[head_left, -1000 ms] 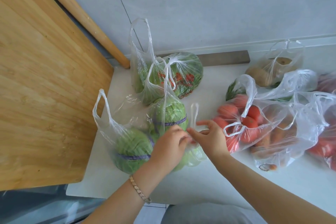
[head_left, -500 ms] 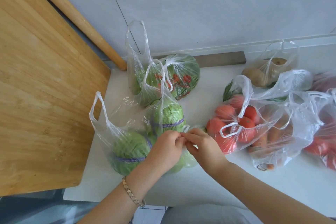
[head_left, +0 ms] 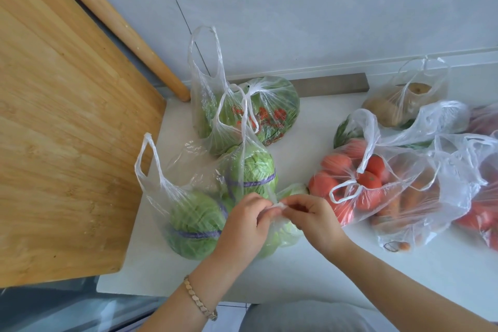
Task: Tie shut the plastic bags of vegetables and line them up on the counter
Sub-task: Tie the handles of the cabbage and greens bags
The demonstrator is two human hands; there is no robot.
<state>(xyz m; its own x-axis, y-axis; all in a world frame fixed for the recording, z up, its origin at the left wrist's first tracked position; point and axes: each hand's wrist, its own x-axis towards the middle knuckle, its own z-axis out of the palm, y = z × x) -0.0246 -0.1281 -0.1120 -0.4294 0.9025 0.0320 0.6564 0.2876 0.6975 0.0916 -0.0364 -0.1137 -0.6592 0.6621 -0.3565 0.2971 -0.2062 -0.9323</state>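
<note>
Large bamboo cutting board (head_left: 62, 143) fills the left side, pale streaked grain, its near edge ending above the bottom of the view. Behind it a round wooden rod (head_left: 116, 24), rolling-pin-like, slants down along the grey tiled wall (head_left: 323, 8), its rounded lower end just past the board's far corner. A dull metal strip (head_left: 331, 85) lies flat at the wall's foot, centre-right; along the bottom edge are a dark glossy surface (head_left: 54, 307) below the board, a patch of white floor tile (head_left: 226, 315), and grey fabric (head_left: 304, 318) beside it.
</note>
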